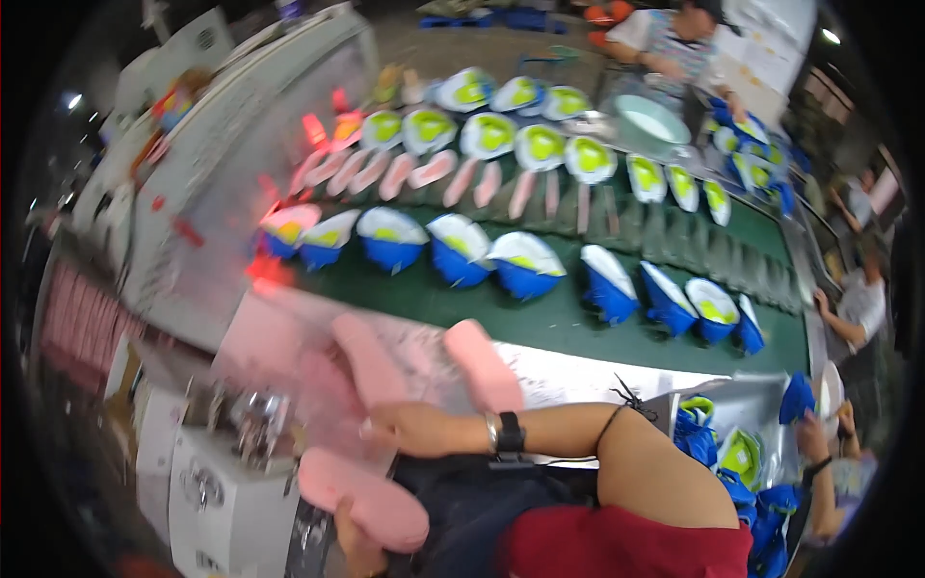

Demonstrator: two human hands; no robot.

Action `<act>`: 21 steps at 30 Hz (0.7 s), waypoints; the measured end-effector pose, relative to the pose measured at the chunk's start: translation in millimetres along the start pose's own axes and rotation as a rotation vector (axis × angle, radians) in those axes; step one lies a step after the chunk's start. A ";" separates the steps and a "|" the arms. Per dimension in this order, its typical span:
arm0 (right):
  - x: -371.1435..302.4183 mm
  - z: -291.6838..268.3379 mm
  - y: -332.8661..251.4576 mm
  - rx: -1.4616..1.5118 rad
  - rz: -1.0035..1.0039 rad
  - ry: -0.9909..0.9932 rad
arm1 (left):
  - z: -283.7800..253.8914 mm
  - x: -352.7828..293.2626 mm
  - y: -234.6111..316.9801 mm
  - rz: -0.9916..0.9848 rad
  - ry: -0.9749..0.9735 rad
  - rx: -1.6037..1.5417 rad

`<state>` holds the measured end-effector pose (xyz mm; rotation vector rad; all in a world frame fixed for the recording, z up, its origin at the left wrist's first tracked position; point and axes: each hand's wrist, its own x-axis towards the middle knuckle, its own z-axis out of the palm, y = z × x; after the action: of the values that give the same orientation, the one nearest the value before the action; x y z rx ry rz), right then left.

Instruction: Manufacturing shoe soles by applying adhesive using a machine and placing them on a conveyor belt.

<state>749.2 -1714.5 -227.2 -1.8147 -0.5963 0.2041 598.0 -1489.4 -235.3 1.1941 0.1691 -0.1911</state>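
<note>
At the lower left, my left hand (356, 541) grips a pink shoe sole (371, 501) by its near side. My right arm, with a dark watch on the wrist, reaches across to the left. Motion smears the fingers of my right hand (383, 430), so whether they hold anything is unclear. That hand is between the held sole and a blurred pink sole (369, 354) just beyond it. Another pink sole (482, 366) lies farther right on the pale worktop (568, 369).
A green conveyor belt (385, 292) carries rows of blue shoe uppers (525, 265) and pink soles (432, 170). A large grey machine (231, 183) glows red at the left. A white box-shaped machine (231, 511) stands near my left hand. Other people (665, 48) work beyond the belt and at right.
</note>
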 end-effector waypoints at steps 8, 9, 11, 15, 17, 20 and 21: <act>8.1 83.6 -11.1 -0.040 0.187 -0.137 | -16.3 7.6 6.3 -0.199 0.427 -0.438; 20.3 80.8 2.1 -0.163 0.254 -0.172 | -19.9 4.3 7.6 -0.155 0.300 -0.544; 47.3 77.0 26.9 0.022 0.257 -0.128 | -27.9 -7.1 8.4 -0.227 0.364 -0.562; 112.3 89.9 57.8 -0.107 0.169 -0.010 | -38.7 -36.1 -5.1 -0.243 0.365 -0.661; 147.7 106.2 59.5 -0.153 0.114 0.054 | -43.1 -43.5 -15.4 -0.271 0.303 -0.664; 171.1 104.9 51.6 -0.240 0.093 0.079 | -47.1 -48.4 -26.4 -0.250 0.292 -0.646; 172.9 102.0 46.7 -0.285 0.142 0.071 | -48.1 -48.7 -28.6 -0.207 0.278 -0.646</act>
<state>867.4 -1553.2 -277.1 -2.1337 -0.4646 0.1547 542.5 -1451.8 -267.2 0.5516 0.5560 -0.1343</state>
